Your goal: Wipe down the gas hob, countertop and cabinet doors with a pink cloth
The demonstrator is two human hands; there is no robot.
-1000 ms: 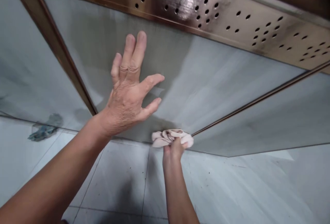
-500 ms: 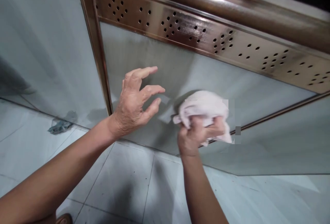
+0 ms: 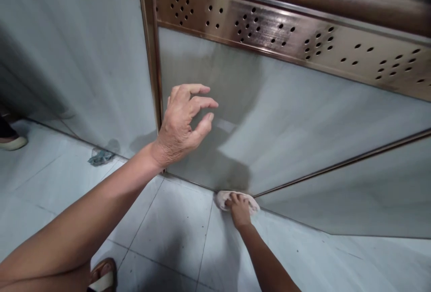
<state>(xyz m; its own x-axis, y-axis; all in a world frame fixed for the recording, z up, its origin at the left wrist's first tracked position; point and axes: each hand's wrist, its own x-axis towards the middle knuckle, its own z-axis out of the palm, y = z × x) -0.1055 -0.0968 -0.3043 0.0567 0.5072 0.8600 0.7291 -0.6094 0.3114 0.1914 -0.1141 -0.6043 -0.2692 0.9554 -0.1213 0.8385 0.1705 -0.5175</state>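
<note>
A grey panel meets pale floor tiles below and a perforated bronze-toned strip above, at upper right. At lower centre, by the panel's foot, the right hand grips a bunched whitish cloth; the left hand, mid-frame, has its fingers parted and half bent.

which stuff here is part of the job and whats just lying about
In use:
- pale cloth, in the right hand, at the foot of the panel
- panel

Just about:
- crumpled greenish thing on the floor, left of the left hand
</note>
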